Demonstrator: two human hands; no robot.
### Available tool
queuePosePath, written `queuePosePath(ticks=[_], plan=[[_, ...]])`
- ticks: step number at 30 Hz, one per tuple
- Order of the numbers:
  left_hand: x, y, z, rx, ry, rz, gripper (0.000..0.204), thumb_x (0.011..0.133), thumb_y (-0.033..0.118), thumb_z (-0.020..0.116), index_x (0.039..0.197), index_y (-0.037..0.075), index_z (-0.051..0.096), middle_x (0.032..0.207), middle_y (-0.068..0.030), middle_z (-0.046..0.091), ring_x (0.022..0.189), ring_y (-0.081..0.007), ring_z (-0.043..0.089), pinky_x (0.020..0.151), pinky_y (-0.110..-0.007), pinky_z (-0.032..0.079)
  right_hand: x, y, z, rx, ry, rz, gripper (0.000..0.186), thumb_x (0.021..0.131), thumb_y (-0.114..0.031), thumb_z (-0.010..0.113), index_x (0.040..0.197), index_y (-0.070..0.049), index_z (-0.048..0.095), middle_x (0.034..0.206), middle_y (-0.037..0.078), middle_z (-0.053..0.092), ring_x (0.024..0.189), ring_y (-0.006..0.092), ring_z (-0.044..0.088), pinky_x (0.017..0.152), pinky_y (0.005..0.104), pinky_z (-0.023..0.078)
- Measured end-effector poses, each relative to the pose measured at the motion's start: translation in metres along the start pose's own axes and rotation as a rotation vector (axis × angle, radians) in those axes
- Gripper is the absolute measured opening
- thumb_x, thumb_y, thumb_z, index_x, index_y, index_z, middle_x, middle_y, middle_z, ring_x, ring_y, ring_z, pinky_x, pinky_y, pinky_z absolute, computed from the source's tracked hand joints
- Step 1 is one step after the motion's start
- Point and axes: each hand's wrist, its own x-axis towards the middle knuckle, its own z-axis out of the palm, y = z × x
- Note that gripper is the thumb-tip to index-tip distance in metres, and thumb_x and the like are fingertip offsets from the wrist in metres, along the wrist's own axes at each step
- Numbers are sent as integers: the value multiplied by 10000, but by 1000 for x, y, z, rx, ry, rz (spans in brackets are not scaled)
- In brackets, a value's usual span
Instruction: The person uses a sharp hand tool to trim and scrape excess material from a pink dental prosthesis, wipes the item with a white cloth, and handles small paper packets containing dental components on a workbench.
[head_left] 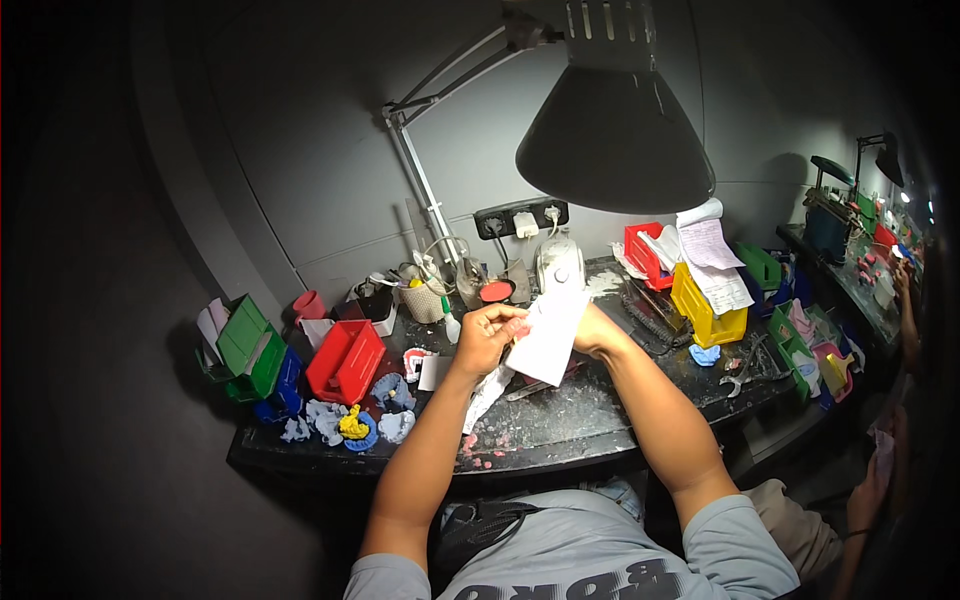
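Under the lamp, a brightly lit white sheet of paper [550, 345] is up between my hands, over the bench. My left hand [484, 342] is closed at the paper's left edge, thumb and forefinger pinched together. Something small and pinkish shows at those fingertips, but glare hides what it is. My right hand [597, 332] grips the paper from its right side, with most of its fingers hidden behind it. Below my left hand, a crumpled white strip [488, 400] lies on the bench, and a pink-and-white dental model [416, 362] sits left of my wrist.
A large lamp shade [615, 140] hangs above my hands. On the left are a red bin [346, 362], a green bin [250, 345] and several blue-grey impressions [393, 392]. A yellow bin [708, 308], pliers [752, 372] and papers [712, 240] are on the right. Another person's hand [868, 495] shows far right.
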Motion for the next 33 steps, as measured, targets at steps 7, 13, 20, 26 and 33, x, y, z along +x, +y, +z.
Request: queuePosePath(ticks=[7,13,20,26,33], plan=[[8,11,-26,-80,361,225,142,933,0,545,1063,-54,564,966,-127,636,769,-168,643,690,-338,598,8,7,-23,-135,469,-237,279,768,-119,752,1011,-12,664,977,70,688,876,145,649,765,305,529],[10,17,-30,-165,387,345,149,927,-6,554,1064,-40,505,1015,-135,597,867,-227,638,775,-428,588,11,11,-27,-90,447,-189,322,780,-109,750,1070,-13,646,1027,71,681,912,141,646,785,302,534],[8,18,-26,-217,343,380,140,940,4,536,1069,-34,500,1032,-152,600,907,-257,647,819,-451,578,12,16,-29,-151,446,-227,308,772,-95,751,1052,-12,653,1005,72,686,894,141,653,771,305,541],[9,16,-29,-269,302,348,144,953,31,524,1081,-24,487,1080,-201,614,997,-352,645,844,-460,569,11,8,-26,-197,441,-230,302,760,-94,759,1033,-15,658,987,72,687,885,142,653,768,305,539],[7,22,-25,-355,276,292,149,951,33,525,1085,-22,488,1082,-204,610,994,-356,645,848,-434,570,12,17,-28,-121,455,-215,304,751,-125,768,1016,-20,661,975,76,688,878,149,654,759,312,532]])
